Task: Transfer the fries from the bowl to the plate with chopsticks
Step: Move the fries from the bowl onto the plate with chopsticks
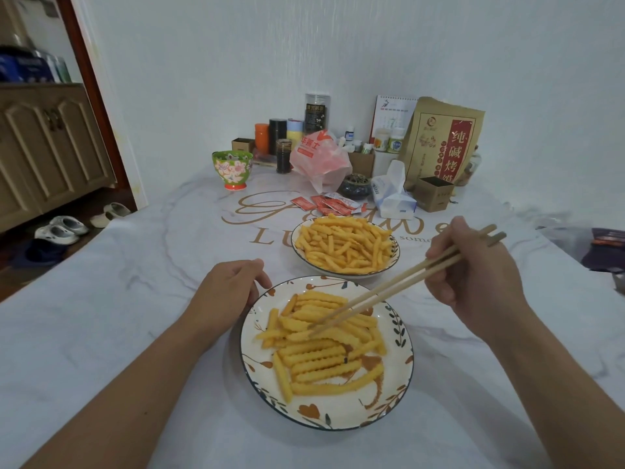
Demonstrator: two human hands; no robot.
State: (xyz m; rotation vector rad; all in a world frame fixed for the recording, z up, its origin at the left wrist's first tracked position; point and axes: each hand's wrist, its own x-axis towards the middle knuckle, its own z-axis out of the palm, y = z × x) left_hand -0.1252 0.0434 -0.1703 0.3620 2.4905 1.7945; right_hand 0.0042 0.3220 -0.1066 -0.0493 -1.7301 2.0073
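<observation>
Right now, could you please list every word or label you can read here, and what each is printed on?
"纯碱烤" in white on the red strip of the brown paper bag.
"LU" and "some", gold print on the tablecloth; the script word above is partly covered.
Red print on the plastic bag, the jar label, calendar and sauce packets: too blurred.

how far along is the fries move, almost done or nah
Partway. Done: a pile of fries already lies on the plate. In hand: the right hand holds the chopsticks, tips down among the plate's fries; the left hand rests at the plate's rim. Left: the bowl is still heaped with fries.
</observation>
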